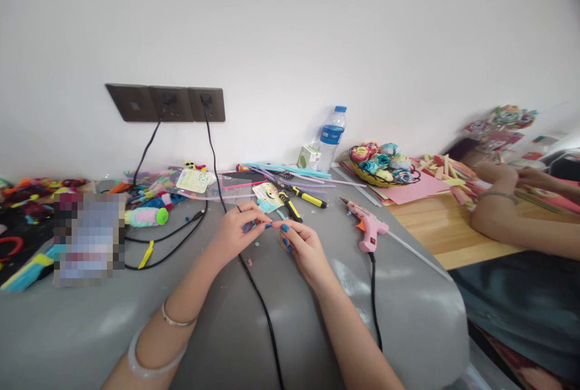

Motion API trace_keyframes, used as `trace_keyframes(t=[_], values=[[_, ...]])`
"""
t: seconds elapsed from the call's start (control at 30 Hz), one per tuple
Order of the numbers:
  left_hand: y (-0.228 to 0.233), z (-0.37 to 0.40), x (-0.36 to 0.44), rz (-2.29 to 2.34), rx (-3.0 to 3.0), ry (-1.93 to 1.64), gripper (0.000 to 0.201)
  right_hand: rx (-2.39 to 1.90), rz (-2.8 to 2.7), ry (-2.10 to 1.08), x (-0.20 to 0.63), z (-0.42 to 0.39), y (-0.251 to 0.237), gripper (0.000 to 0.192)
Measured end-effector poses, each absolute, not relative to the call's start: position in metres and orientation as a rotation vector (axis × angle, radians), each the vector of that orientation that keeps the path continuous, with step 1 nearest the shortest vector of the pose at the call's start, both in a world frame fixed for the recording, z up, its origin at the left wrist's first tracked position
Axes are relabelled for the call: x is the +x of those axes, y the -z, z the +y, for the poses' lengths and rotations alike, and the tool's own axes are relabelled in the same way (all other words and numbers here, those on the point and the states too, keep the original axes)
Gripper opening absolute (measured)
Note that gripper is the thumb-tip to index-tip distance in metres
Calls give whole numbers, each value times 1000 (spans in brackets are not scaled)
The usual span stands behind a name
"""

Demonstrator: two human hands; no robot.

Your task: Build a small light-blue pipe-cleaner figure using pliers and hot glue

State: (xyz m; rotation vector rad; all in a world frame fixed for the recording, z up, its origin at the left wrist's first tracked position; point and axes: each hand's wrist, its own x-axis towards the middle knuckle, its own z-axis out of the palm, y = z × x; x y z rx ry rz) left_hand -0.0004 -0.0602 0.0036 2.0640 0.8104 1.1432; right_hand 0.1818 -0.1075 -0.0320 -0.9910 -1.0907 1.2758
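**Fingertip work over a grey cover**

Near the middle of the frame, the left hand (235,230) and the right hand (302,245) meet above the grey-covered tabletop (226,317). Both pinch a small blue-and-purple craft piece (254,227) between them; it is too small to tell exactly what it is. The left grip is closed narrowly on one end, thumb against fingertips, and the right grip nips the other end with its blue-painted fingertips (285,228).

Just right of the hands lies a pink hot-glue gun (369,231), its black cord (374,299) running toward the lower edge. Above the hands sit yellow-and-black pliers (290,204) and long pastel chenille stems (290,171). A second black cable (260,299) runs from the dark wall socket (165,103), upper left, down between the forearms. A clear plastic water bottle with a blue cap (332,136) and a basket of coloured fabric roses (383,163) stand toward the upper right. At the right edge another person's arm (512,224) rests on a wooden surface.

To do this well, I judge the pinch should stay close to the piece's ends, wrists steadied on the cover, and the glue gun's nozzle kept away from the fingers and cables.
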Motion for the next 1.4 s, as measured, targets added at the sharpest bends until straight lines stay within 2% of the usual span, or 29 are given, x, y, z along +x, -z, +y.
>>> trace_keyframes(t=[0.33, 0.73, 1.0, 1.4], values=[[-8, -66, -3, 723, 2207, -1013, 16, -828, -941, -1525, 178, -115, 21, 34], [-4, -66, -3, 705, 1936, -1018, 21, -692, -842, -1692, 166, -119, 13, 30], [-7, -66, 0, 760, 1953, -960, 14, -595, -768, -1826, 158, -118, 15, 31], [-9, -60, -9, 973, 1772, -1248, 33, -309, -640, -1977, 157, -119, 7, 30]])
